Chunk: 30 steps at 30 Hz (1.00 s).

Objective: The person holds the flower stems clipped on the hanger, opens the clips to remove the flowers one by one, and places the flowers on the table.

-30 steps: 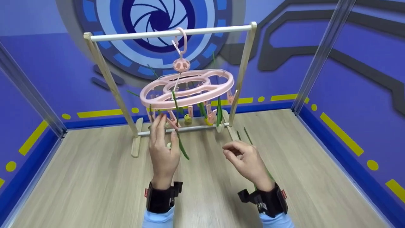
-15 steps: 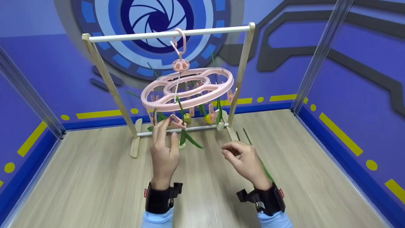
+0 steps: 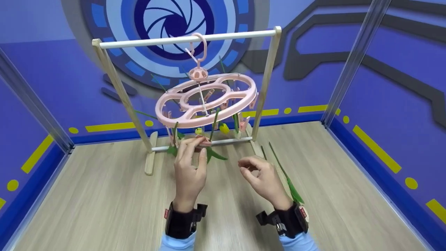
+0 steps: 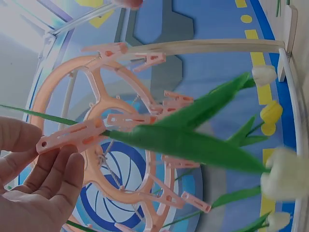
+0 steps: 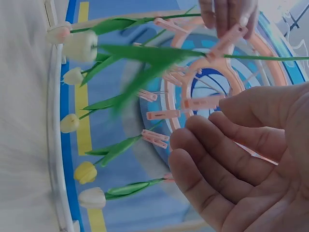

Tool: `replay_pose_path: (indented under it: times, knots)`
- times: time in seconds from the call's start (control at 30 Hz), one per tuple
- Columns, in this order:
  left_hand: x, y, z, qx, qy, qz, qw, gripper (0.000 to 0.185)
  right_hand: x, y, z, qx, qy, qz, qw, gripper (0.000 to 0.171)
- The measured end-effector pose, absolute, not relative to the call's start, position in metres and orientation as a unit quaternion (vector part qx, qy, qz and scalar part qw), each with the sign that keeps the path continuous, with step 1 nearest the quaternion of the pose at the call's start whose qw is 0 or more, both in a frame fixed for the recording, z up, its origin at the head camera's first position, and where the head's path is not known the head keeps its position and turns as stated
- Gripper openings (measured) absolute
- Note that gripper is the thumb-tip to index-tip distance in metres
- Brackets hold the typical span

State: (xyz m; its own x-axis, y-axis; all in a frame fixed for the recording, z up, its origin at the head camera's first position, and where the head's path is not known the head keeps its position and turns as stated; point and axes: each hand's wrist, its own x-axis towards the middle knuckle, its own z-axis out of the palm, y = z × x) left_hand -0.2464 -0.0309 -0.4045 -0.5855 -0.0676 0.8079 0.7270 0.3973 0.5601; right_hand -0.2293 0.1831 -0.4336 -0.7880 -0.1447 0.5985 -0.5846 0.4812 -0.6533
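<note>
My left hand is at the front of a pink round clip hanger. Its thumb and fingers pinch the handle end of a pink clothespin. Clamped in that clothespin is a white tulip, its bloom down and its bare stem sticking up past the clip. My right hand hovers to the right, with loosely bent fingers and nothing in them. Several other tulips hang bloom down from the hanger, among them a yellow tulip and a white tulip.
A wooden stand with a white top rod bears the hanger by its pink hook. On the table, a tulip with a green leaf lies beside my right forearm, near another stem. Blue patterned panels enclose the table.
My left hand has shifted right along with the clothespin and its tulip, and the hanger has turned. My right hand has drifted slightly left, exposing more of the tulip on the table.
</note>
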Motion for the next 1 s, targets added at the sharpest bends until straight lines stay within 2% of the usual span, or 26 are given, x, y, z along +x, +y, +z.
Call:
replay_pose_path:
  times: [0.2, 0.5, 1.0]
  knots:
    - [-0.244, -0.024, -0.404, -0.234, -0.719, -0.522, 0.395, 0.030, -0.234, 0.173, -0.437, 0.239, -0.817, 0.448, 0.273, 0.021]
    - [-0.241, -0.018, -0.404, -0.238, -0.709, -0.535, 0.393, 0.021, -0.241, 0.163, -0.439, 0.236, -0.809, 0.439, 0.313, 0.036]
    - [-0.237, -0.014, -0.401, -0.233, -0.699, -0.556, 0.384, 0.017, -0.248, 0.154, -0.448, 0.246, -0.811, 0.442, 0.293, 0.035]
